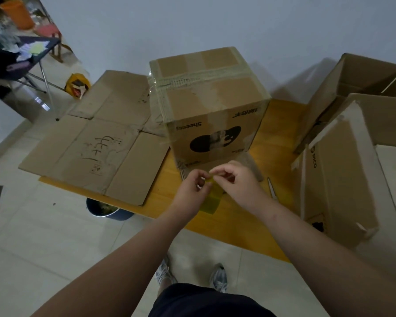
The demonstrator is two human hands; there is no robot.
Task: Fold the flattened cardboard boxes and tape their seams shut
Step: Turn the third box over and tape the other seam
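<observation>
Both hands met at the table's (277, 138) 6 o'clock edge. The left hand (193, 186) and right hand (237, 181) each pinched the yellowish tape roll (212, 200) between fingertips. The taped box (212, 106) stood at 12 o'clock; the flattened cardboard (94, 143) lay at 9 o'clock.

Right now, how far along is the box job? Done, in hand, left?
Done: the printed box stands folded on the table, top seam taped. In hand: left hand and right hand pick at the yellowish tape roll, seemingly freeing its end. Left: the flattened cardboard lies unfolded to the left; the open boxes on the right show no closed seams. Scissors lie near the right hand.
</observation>
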